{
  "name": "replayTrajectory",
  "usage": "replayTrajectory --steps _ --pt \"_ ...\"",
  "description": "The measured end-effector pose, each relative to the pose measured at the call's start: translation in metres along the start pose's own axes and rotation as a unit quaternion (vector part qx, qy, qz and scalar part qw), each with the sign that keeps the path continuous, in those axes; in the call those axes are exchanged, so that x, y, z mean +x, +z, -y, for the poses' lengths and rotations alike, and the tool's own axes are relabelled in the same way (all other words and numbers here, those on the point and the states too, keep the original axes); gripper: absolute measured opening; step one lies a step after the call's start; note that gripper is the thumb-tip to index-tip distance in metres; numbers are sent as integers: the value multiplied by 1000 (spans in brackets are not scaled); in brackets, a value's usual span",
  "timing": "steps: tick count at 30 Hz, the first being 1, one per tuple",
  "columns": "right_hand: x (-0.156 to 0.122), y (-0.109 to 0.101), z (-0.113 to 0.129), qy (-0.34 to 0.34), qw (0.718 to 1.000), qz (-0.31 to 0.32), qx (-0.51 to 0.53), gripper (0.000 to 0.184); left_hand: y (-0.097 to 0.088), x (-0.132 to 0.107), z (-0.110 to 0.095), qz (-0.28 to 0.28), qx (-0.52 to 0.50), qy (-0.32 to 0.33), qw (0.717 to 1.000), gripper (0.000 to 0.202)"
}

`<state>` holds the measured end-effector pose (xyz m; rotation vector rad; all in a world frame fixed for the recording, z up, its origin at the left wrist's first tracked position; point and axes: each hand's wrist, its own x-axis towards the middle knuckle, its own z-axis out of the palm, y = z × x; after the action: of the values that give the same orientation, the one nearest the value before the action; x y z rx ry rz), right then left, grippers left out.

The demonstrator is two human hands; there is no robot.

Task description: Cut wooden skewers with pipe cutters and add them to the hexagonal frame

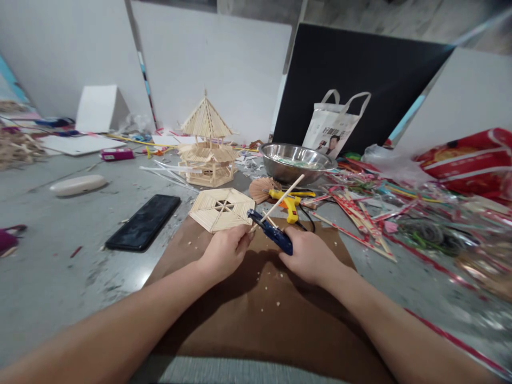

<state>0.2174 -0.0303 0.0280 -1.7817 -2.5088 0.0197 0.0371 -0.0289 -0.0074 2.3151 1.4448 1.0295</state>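
Centrally, a pale stick [283,201] slants up over a brown sheet [264,325], its lower part at the head of blue pliers [280,239]. Left hand [224,253]: grip pinched together on the stick's low end, likely to steady it. Right hand [310,256]: grip clamped round the pliers' handles, probably for leverage; whether the jaws bite the wood, cannot tell. Sheet bears pale crumbs, perhaps laid to catch scraps. Just beyond the left hand, a hexagonal panel [202,217]; right of it, a yellow glue gun [293,208], seemingly parked within reach. Farther back on the tabletop [86,290]: a pagoda [208,154], then a steel bowl [276,169]. Phone [144,221] lies left of the sheet.
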Motion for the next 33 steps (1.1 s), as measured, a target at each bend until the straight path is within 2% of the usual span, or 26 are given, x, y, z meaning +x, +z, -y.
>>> replayTrajectory --steps 8,15,19,28,33 --pt "0 3 0 2 999 -40 35 29 -1 0 1 4 -89 -43 995 29" --pt "-2 4 2 -6 997 -54 61 38 1 0 -2 -35 -88 -32 995 15" --pt "-3 4 4 -21 994 -63 84 39 3 -2 0 -54 -86 -40 994 16" --pt "-1 8 1 -28 991 -79 100 42 -1 0 -3 -19 -178 -56 982 30" --pt "0 9 3 -29 991 -82 103 43 2 1 -2 -44 -197 -49 978 26"
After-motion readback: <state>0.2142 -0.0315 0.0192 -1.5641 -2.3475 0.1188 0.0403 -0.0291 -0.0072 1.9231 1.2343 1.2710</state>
